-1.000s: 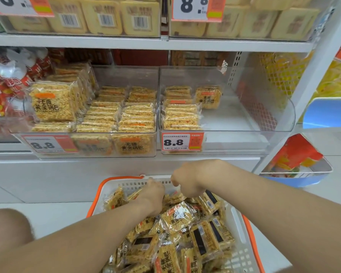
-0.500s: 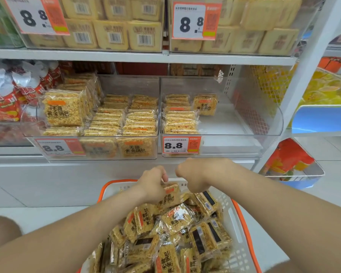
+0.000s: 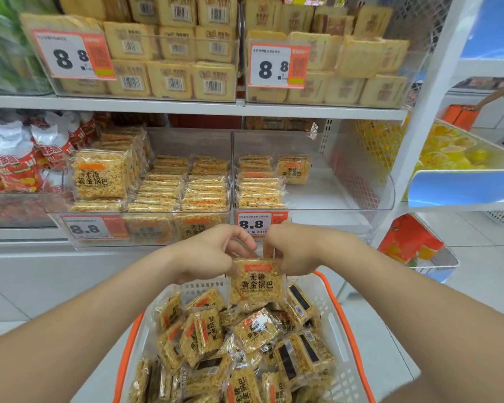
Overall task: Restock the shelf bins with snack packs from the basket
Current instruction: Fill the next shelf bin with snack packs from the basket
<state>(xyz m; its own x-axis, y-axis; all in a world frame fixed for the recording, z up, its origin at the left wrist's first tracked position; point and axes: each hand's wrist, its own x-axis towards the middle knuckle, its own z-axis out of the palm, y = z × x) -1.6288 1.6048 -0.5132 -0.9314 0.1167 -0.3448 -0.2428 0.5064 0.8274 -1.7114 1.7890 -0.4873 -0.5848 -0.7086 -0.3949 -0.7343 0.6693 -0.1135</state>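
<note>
Just above basket, L hand & R hand fingers pinch 1 snack pack.

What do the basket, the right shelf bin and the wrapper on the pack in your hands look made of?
The basket: matte moulded plastic by the look, white slotted walls, orange rim. The shelf bin: clear rigid plastic, probably acrylic; contents show through, edges glint. The held pack, pinched by left hand and right hand: thin glossy clear film, crinkled, grainy snack visible through it.

head view | worn on the head, aimed forward and down | basket seen close below | shelf faced nearby
</note>
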